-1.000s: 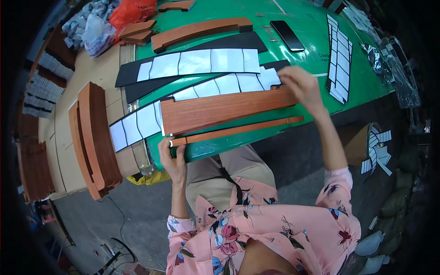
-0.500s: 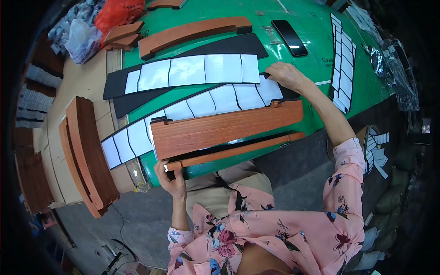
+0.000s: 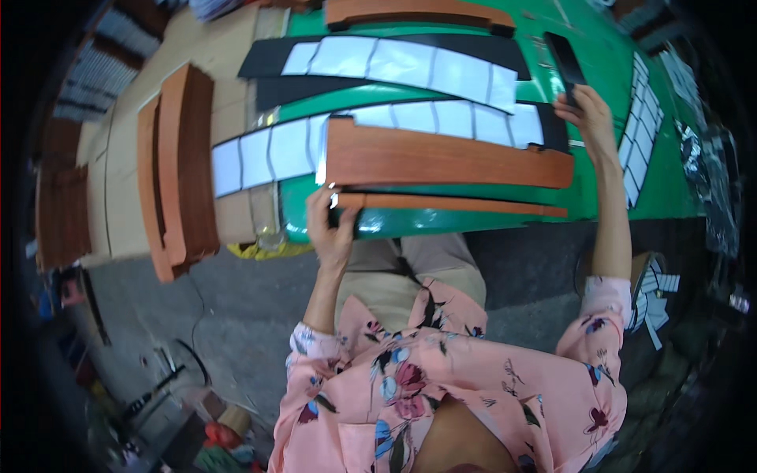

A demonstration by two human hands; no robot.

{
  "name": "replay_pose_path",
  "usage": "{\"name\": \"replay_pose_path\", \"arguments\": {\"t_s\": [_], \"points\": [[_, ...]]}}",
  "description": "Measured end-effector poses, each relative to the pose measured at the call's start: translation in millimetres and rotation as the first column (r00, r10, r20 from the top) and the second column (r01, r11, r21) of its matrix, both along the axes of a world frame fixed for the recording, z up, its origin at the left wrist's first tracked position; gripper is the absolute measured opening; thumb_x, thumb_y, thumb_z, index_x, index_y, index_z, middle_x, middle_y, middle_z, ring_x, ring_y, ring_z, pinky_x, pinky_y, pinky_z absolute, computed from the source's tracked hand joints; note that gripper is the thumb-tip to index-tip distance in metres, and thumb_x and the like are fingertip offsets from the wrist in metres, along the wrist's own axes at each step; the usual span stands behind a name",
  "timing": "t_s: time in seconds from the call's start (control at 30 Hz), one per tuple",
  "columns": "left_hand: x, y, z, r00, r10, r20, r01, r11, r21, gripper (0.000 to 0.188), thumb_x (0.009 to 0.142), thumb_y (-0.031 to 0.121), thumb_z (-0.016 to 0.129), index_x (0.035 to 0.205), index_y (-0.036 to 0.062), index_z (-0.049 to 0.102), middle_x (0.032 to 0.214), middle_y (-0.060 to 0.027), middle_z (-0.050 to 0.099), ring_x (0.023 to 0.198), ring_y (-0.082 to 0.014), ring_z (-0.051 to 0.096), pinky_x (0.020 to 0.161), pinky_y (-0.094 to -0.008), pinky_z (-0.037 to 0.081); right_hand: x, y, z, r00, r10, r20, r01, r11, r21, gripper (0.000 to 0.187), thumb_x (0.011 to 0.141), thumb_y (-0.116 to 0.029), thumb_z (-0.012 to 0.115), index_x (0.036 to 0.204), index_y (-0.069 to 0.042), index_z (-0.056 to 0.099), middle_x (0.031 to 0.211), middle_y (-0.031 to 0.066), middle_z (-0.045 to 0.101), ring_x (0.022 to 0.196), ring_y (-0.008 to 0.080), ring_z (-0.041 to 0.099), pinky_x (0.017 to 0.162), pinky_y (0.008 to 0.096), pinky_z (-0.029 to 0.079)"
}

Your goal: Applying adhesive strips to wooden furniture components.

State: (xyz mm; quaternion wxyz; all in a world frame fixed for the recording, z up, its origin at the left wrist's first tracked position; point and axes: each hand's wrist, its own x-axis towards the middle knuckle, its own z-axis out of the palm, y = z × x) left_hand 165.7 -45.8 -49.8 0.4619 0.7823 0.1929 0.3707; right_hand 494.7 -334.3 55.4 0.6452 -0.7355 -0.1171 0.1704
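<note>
Along the near edge of the table lies a brown wooden piece (image 3: 449, 154) with a black notched end. In front of it runs a narrow wooden strip (image 3: 449, 205). My left hand (image 3: 333, 229) pinches this strip's left end between thumb and fingers. At the right, my right hand (image 3: 590, 118) has its fingers curled by the near end of a black phone (image 3: 564, 59); blur hides what is between them. Behind the wooden piece lies a black strip with white backing segments (image 3: 296, 146), its black right end (image 3: 554, 130) just below my right hand.
Another white-segmented strip (image 3: 402, 63) lies on black strips behind. Curved wooden pieces stand at the left (image 3: 185, 158) and far back (image 3: 418, 14). White-patterned strips (image 3: 640, 130) lie at the right of the green tabletop (image 3: 441, 225). A bin with white scraps (image 3: 650, 292) stands on the floor.
The view has shifted, so the table things appear farther right and higher. My right hand has moved off the black strip's end toward the phone. My left hand stays at the wooden strip's end.
</note>
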Motion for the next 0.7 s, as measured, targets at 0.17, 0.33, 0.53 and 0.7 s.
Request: {"name": "replay_pose_path", "arguments": {"t_s": [0.17, 0.33, 0.53, 0.7], "points": [[-5, -7, 13, 1.000, 0.006, 0.004, -0.006, 1.000, 0.007, 0.035, 0.070, 0.001, 0.071, 0.103, 0.0012, 0.059, 0.101, -0.0122, 0.056, 0.090, -0.0243, 0.055, 0.076, -0.0314, 0.045, -114, 34, 28, 0.972, 0.222, -0.076, -0.206, 0.962, 0.182, 0.023, 0.089, -0.006, 0.053, 0.110, 0.002, 0.055, 0.090, 0.0083, 0.061, 0.080, 0.0155, 0.062, 0.076, 0.0291, 0.054], [-21, -14, 13, 0.999, -0.030, 0.031, 0.030, 1.000, -0.006, 0.036, 0.068, 0.001, 0.074, 0.101, 0.0025, 0.060, 0.096, -0.0114, 0.058, 0.083, -0.0226, 0.056, 0.068, -0.0306, 0.046, -205, 100, 22, 0.903, 0.424, -0.072, -0.421, 0.906, 0.044, 0.020, 0.083, 0.001, 0.057, 0.102, 0.003, 0.064, 0.090, 0.0070, 0.066, 0.084, 0.0131, 0.062, 0.078, 0.0246, 0.051], [-24, -4, 21, 0.981, -0.172, 0.092, 0.176, 0.984, -0.039, 0.031, 0.076, 0.006, 0.071, 0.105, 0.0038, 0.062, 0.099, -0.0082, 0.057, 0.087, -0.0173, 0.054, 0.072, -0.0271, 0.045, -250, 145, 1, 0.779, 0.433, 0.453, -0.367, 0.901, -0.229, 0.021, 0.076, -0.005, 0.068, 0.097, -0.003, 0.067, 0.096, 0.0058, 0.060, 0.080, 0.0145, 0.060, 0.067, 0.0265, 0.048], [-25, -2, 19, 0.965, -0.217, 0.145, 0.243, 0.950, -0.195, 0.027, 0.076, 0.007, 0.071, 0.101, 0.0028, 0.063, 0.098, -0.0083, 0.058, 0.083, -0.0166, 0.054, 0.071, -0.0266, 0.044, -259, 153, -9, 0.726, 0.404, 0.557, -0.266, 0.911, -0.314, 0.021, 0.072, -0.009, 0.071, 0.093, -0.005, 0.068, 0.086, 0.0063, 0.059, 0.076, 0.0195, 0.059, 0.063, 0.0300, 0.047]]}}
